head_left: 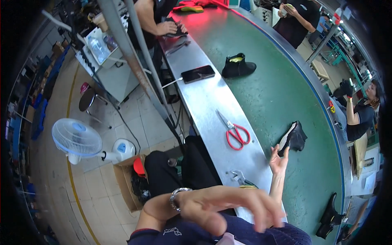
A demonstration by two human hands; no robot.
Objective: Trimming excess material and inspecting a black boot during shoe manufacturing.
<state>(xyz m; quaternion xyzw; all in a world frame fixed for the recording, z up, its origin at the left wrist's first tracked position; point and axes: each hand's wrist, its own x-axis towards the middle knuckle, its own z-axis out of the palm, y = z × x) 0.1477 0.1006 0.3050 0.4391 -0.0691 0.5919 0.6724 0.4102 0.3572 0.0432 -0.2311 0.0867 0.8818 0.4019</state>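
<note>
A: Nearest? 
B: Left hand [228,206], fingers spread, holding nothing, above the lap. Right hand [279,160] open, empty, reaching over the desk's [204,102] near edge toward the black shoe piece [294,138].

A: Beyond? 
B: Red scissors [236,131] on the steel edge, green belt [281,94] open, phone [197,74] farther.

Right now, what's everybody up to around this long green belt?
The person's right hand reaches out, open, toward a black shoe upper on the green conveyor belt. Their left hand hovers empty, close to the camera. Red-handled scissors and a phone lie untouched on the metal ledge. Other workers stand farther along the belt.
</note>
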